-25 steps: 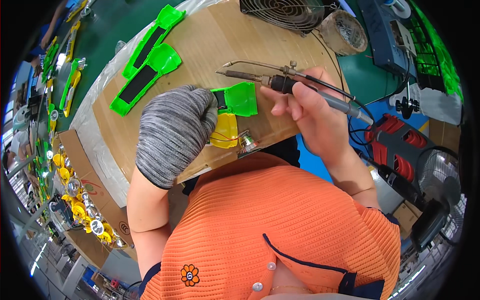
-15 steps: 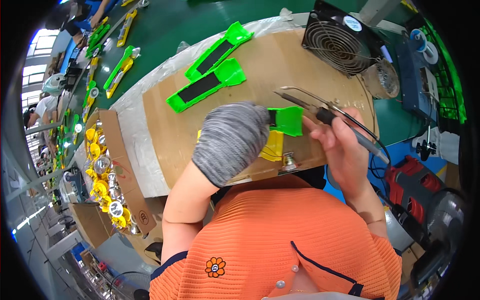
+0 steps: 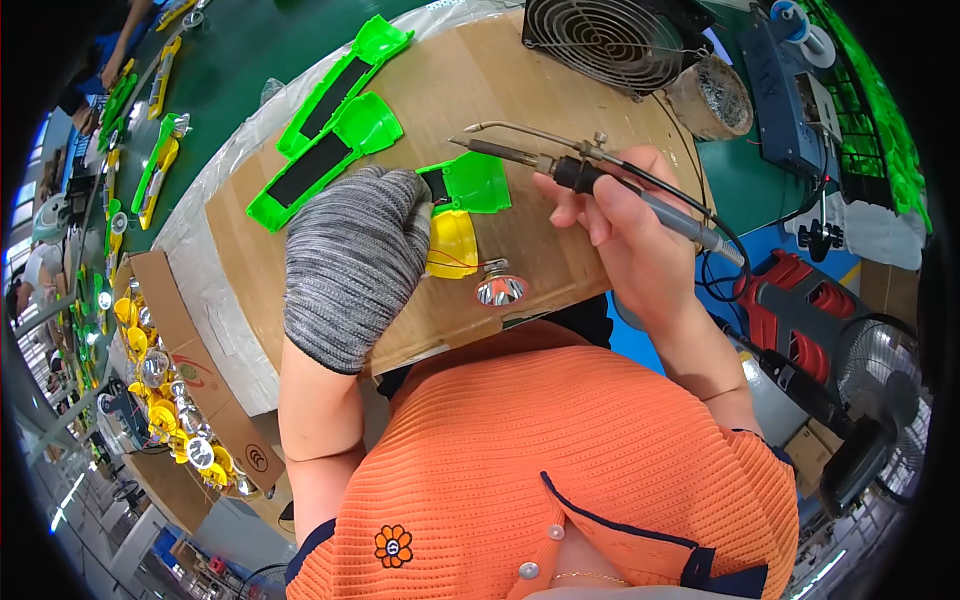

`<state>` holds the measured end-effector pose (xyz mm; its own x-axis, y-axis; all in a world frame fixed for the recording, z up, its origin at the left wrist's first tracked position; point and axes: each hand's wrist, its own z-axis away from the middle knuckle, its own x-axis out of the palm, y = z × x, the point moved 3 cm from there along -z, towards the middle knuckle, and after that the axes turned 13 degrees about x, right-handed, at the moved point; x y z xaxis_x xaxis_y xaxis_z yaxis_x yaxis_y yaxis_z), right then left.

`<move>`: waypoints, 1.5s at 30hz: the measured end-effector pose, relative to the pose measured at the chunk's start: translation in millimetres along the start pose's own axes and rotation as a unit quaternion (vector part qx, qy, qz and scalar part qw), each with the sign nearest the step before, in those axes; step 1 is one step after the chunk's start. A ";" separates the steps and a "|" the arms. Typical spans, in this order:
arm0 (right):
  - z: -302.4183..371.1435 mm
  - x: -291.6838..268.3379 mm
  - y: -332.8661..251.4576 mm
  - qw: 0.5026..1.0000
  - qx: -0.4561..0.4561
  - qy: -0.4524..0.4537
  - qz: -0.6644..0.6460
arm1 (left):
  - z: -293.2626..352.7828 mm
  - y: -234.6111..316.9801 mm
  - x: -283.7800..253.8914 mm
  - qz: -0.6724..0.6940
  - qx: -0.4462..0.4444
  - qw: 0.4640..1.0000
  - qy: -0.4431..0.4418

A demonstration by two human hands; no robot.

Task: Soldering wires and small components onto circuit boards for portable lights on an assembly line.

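Note:
My left hand (image 3: 355, 262), in a grey knitted glove, is closed on a green plastic housing (image 3: 482, 184) with a dark strip. Its flared end sticks out past the fingers. Against that end lies a yellow plastic piece (image 3: 453, 243), partly under the glove. A thin wire runs from there towards a small silver lamp reflector (image 3: 501, 290) on the cardboard. My bare right hand (image 3: 645, 225) grips a soldering iron (image 3: 572, 174) with a thin metal tube along it. In the picture, its tip lies just above the green end; contact cannot be made out.
Two more green housings (image 3: 372, 122) lie beyond my left hand on the cardboard sheet (image 3: 480, 85). A black fan (image 3: 605, 42) and a round pot (image 3: 712, 98) stand at the far right, near a blue unit (image 3: 780, 95). At left, a carton (image 3: 215, 350) holds yellow parts and reflectors.
The whole view has shifted, so the bench sits further left and higher. The soldering iron lies flatter and a little closer to the green end. More of the reflector shows.

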<state>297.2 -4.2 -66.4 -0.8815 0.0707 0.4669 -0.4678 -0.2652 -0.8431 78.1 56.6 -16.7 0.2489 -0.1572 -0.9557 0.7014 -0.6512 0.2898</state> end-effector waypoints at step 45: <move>26.0 29.9 -3.5 0.997 -0.035 -0.058 0.038 | 76.9 -54.2 -56.8 0.597 0.277 0.748 0.089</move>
<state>274.2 -26.2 -42.5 -0.9033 -0.0608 0.4246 -0.4061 -0.1976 -0.8922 -25.4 43.7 17.9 0.5966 -0.8025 0.0028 -0.4636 -0.3418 0.8175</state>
